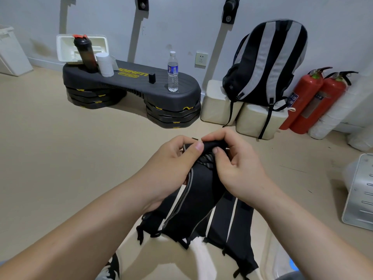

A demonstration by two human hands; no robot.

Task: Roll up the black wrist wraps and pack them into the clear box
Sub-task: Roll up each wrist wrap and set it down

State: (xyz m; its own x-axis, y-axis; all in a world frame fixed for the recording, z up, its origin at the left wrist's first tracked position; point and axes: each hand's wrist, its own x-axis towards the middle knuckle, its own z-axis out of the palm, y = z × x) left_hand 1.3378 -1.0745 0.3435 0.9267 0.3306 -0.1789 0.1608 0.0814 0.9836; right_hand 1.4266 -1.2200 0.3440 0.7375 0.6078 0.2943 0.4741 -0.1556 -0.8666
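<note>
left hand (pixel 171 164) and right hand (pixel 236 164) meet above the floor (pixel 60 158). the fingers (pixel 217 136) and thumbs of both hands are curled and clamped on the bunched upper end of the black wrist wraps (pixel 193 209). the wrap lengths hang below the hands (loops at the lower ends). behind them, a water bottle (pixel 173 71) stands on the step platform (pixel 131 79).

Yellow letters "OINFIT" are printed on the black step platform (pixel 129 83) at eleven o'clock. The boxed word beneath cannot be read, nor can the blue label on the water bottle (pixel 173 71).
</note>
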